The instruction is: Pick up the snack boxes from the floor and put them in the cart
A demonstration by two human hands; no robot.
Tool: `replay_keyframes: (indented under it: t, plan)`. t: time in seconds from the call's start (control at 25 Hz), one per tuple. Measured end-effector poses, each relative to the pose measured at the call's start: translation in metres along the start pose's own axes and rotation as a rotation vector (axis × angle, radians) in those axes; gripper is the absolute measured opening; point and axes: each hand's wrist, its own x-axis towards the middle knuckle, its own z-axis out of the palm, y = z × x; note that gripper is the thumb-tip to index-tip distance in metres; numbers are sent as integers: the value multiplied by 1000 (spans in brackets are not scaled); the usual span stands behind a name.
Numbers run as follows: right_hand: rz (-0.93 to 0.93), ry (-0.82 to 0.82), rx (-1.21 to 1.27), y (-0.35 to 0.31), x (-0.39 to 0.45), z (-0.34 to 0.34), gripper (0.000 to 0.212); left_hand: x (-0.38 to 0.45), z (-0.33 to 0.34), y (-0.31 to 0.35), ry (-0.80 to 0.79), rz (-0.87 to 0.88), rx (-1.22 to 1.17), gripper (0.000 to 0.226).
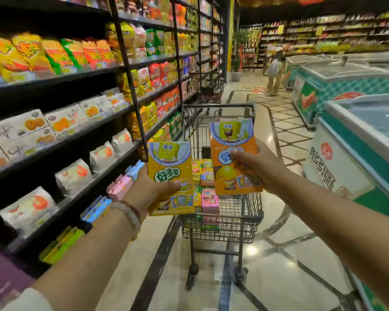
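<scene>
Above the cart, each hand's grip holds a box.

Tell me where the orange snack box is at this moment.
In the head view the orange box is right of centre, held upright by the right hand above the cart, beside the yellow box in the left hand.

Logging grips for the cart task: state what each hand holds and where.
Left hand holds the yellow snack box by its lower left edge. Right hand holds the orange snack box by its right edge, mid-height.
</scene>
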Motion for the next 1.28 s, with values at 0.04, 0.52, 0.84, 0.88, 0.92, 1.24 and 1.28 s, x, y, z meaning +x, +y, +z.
replay_keyframes:
  t: [0.04, 0.52, 0.84, 0.88, 0.92, 1.24, 1.28]
  plan:
    - [24, -8, -5, 16, 19, 1, 44, 21, -4, -11, -2, -15, -1, 69]
    - [370, 114, 58, 189, 156, -28, 50, 204, -7, -141, -69, -332, 79, 110]
    - [582, 105, 61, 283, 237, -55, 59, 282, 31, -205, -19, -460, 123, 79]
    - [607, 111, 73, 294, 245, -57, 52, 289, 36, -211, -18, -466, 106, 69]
    - [628, 110, 88, 304, 253, -57, 48, 297, 41, -217, 4, -486, 85, 63]
    - [770, 142, 141, 363, 291, -57, 48, 345, 48, -255, 183, -658, 317, 54]
    - [774, 148, 127, 369, 292, -55, 48, 345, 50, -257, 192, -652, 348, 45]
